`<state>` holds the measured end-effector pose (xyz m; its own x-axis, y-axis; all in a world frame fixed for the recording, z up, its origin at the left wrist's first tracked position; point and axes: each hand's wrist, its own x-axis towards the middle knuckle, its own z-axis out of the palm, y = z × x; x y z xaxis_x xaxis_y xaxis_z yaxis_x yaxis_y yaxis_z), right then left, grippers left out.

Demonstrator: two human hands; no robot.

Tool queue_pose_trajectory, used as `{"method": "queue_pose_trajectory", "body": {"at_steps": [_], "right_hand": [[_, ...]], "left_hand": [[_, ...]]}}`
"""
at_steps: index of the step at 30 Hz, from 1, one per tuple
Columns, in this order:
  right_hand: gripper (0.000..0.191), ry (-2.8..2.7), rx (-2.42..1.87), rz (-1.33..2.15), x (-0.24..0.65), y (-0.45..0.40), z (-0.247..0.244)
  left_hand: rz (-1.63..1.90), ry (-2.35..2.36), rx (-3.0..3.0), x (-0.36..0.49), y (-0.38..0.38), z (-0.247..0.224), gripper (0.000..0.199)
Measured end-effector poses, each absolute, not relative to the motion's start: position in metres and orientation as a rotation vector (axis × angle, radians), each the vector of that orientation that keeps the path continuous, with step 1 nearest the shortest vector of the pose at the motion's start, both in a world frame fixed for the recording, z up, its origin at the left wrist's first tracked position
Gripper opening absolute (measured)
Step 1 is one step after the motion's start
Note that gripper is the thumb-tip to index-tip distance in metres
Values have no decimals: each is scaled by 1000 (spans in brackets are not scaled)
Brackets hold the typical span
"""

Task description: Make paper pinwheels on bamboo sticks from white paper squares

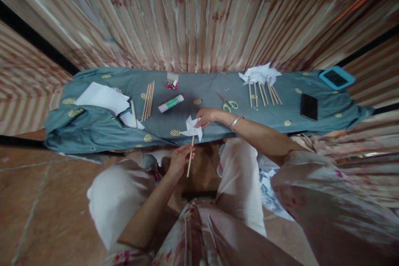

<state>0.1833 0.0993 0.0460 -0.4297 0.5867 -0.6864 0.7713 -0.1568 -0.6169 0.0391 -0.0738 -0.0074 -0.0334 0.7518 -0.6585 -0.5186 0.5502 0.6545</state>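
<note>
A white paper pinwheel (190, 128) sits at the top of a thin wooden stick (189, 167), over the front edge of the cloth-covered table (205, 87). The stick is pinched in my left hand (181, 158), below the paper blades. My right hand (206, 117), with a bangle at its wrist, has its fingers closed on the right side of the pinwheel, near its centre. Behind my hands lie a glue stick (171, 103) with a green label and scissors (229, 103) with light green handles.
Several finished pinwheels (261, 75) lie at the back right, near a black phone (309, 107) and a blue-framed device (336, 77). Leftward are loose sticks (148, 102), a small pin box (171, 81), white paper sheets (101, 98) and a white pen-like object (133, 113).
</note>
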Motion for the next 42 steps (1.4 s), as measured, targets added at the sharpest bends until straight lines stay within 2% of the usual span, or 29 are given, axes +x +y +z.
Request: {"method": "queue_pose_trajectory", "body": {"at_steps": [7, 14, 20, 24, 32, 38, 42], "right_hand": [[26, 1850, 1690, -1966, 199, 90, 45], [24, 1505, 1878, -2819, 211, 82, 31], [26, 1269, 1813, -3263, 207, 91, 20], [24, 1241, 1799, -3335, 209, 98, 19], [23, 1423, 2083, -3339, 211, 119, 13], [31, 1725, 2243, -3218, 211, 127, 11], [28, 1795, 2377, -3096, 215, 125, 11]], "left_hand": [[1077, 1204, 270, 35, -72, -1, 29], [1142, 1197, 327, 31, -49, 16, 42], [1082, 1206, 431, 26, -19, 29, 42], [1040, 1239, 478, 25, 0, 30, 40], [1051, 1205, 463, 38, 19, 21, 47], [1063, 1198, 529, 46, 24, 20, 46], [1063, 1212, 557, 47, 24, 19, 47]]}}
